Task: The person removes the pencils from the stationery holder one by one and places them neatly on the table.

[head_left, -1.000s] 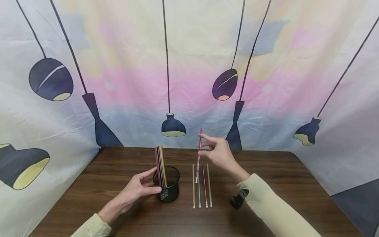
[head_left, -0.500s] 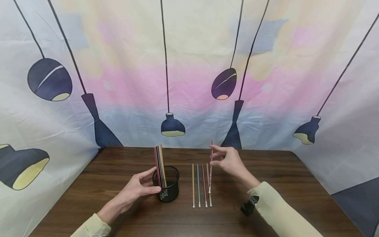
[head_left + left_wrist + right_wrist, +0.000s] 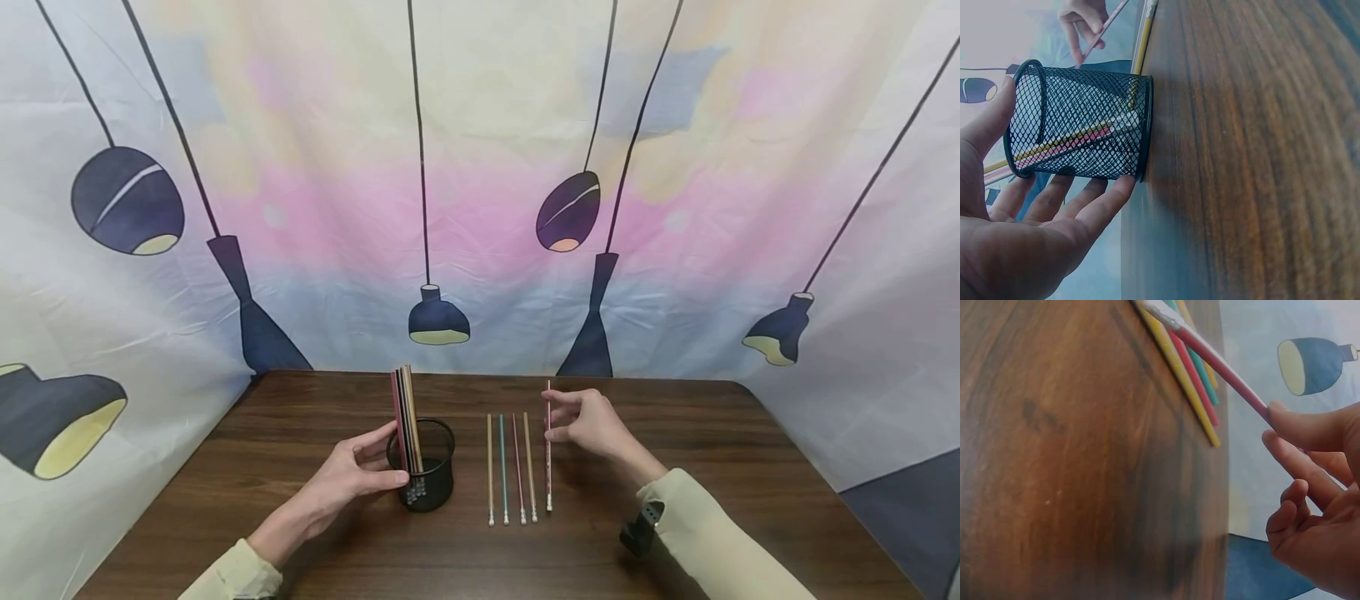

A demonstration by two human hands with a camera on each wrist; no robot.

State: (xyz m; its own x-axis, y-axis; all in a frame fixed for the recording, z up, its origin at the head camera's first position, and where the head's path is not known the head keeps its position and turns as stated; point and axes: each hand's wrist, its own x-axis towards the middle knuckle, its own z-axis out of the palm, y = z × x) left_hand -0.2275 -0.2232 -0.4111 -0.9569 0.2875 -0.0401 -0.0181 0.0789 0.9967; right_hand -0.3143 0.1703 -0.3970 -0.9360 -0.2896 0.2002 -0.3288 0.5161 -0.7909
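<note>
My left hand (image 3: 341,479) holds a black mesh pencil cup (image 3: 438,487) standing on the table, its thumb near the rim and its fingers along the side in the left wrist view. Several pencils (image 3: 406,417) lean in the cup, eraser ends down. My right hand (image 3: 592,425) pinches a pink pencil (image 3: 1222,370) between thumb and fingers, eraser end pointing down. That pencil is just right of a row on the table: a yellow pencil (image 3: 491,467), a teal pencil (image 3: 503,467), a red pencil (image 3: 518,467) and another yellow pencil (image 3: 530,467).
The brown wood-grain table (image 3: 300,433) ends at a back edge against a hanging cloth (image 3: 480,208) printed with lamps. Cloth also hangs along both sides. A black band (image 3: 641,529) sits at the right sleeve cuff.
My right hand has moved right and down with the pink pencil, from above the row to the right of it. The left hand and the cup have stayed put.
</note>
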